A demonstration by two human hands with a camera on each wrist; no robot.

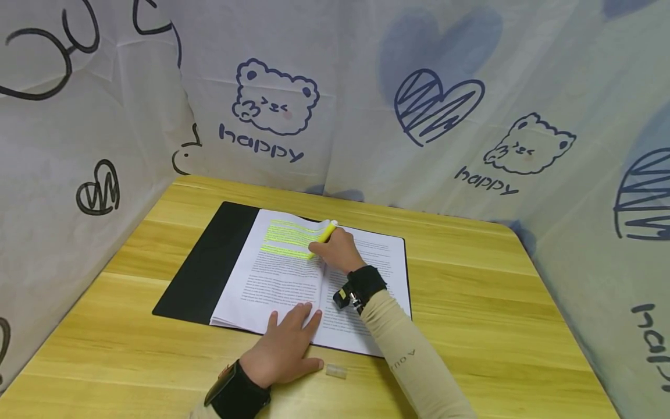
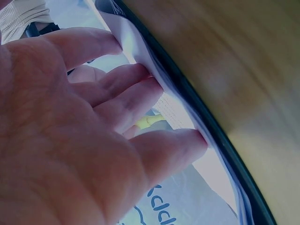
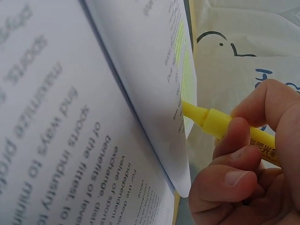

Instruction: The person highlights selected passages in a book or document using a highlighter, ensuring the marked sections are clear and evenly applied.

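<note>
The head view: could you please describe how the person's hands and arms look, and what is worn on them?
The left hand and the right hand wear no gloves. On the right is a beige sleeve with small dark lettering, then a black wrist strap carrying a small black device. On the left is a wide black wristband.

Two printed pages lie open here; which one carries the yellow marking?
The left page in the head view, next to the black cover: yellow bands cross its upper text. The right page shows only dark print.
</note>
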